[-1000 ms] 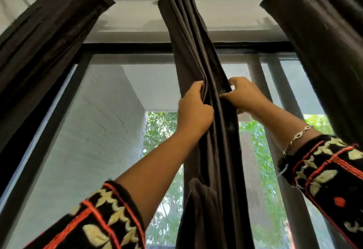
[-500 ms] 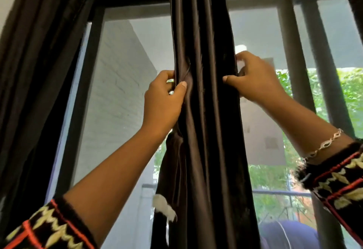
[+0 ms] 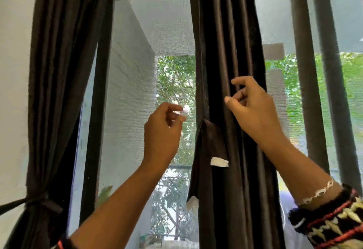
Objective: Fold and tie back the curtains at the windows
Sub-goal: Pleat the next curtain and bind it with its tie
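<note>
A dark brown, pleated fabric curtain hangs gathered in vertical folds at the centre of the window. A strap of the same dark fabric with white tabs is draped over its left edge. The right hand is raised against the front folds, fingers curled with thumb and forefinger parted; whether any fold is pinched cannot be told. The left hand is held just left of the curtain, clear of it, fingertips drawn loosely together around nothing visible, blurred. A silver chain bracelet sits on the right wrist above a black knitted sleeve with red and cream pattern. At far left, a second dark curtain is bound by a dark tie-back band. The black window frame stands between the two curtains.
</note>
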{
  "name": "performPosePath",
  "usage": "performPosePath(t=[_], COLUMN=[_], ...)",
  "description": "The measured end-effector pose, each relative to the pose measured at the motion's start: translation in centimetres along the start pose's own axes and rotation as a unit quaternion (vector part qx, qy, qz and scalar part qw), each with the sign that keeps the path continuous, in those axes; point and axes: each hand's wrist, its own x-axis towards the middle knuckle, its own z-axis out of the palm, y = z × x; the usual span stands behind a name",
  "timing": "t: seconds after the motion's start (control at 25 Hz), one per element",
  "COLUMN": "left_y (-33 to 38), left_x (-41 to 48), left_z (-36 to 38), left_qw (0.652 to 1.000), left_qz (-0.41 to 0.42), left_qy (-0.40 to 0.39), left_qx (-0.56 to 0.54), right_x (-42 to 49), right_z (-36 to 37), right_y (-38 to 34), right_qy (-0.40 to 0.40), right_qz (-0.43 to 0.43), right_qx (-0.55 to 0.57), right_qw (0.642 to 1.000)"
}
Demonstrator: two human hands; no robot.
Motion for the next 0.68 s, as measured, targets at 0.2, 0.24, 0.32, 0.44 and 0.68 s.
performPosePath(t=[0.2, 0.24, 0.32, 0.44, 0.68], left_y=[-3.6, -4.4, -5.4, -6.3, -8.1], left_x=[-4.9, -5.6, -6.3, -6.6, -6.0], left_z=[1.0, 1.3, 1.5, 0.8, -0.5], left_qw=[0.997, 0.997, 0.994, 0.986, 0.97], left_qz=[-0.073, -0.083, -0.097, -0.143, -0.209], left_qy=[-0.014, -0.005, 0.037, 0.086, 0.07], left_qx=[-0.017, -0.001, 0.02, -0.021, -0.107], right_x=[-3.3, -3.8, -4.6, -5.8, -8.0], right_z=[1.5, 1.8, 2.7, 4.1, 6.3], right_y=[1.5, 1.5, 1.3, 0.6, -1.9], right_qy=[-0.068, -0.088, -0.125, -0.11, -0.018], right_qz=[0.093, 0.112, 0.131, 0.092, -0.035], right_qx=[-0.004, 0.004, 0.022, 0.013, -0.052], right_qw=[0.993, 0.99, 0.983, 0.99, 0.998])
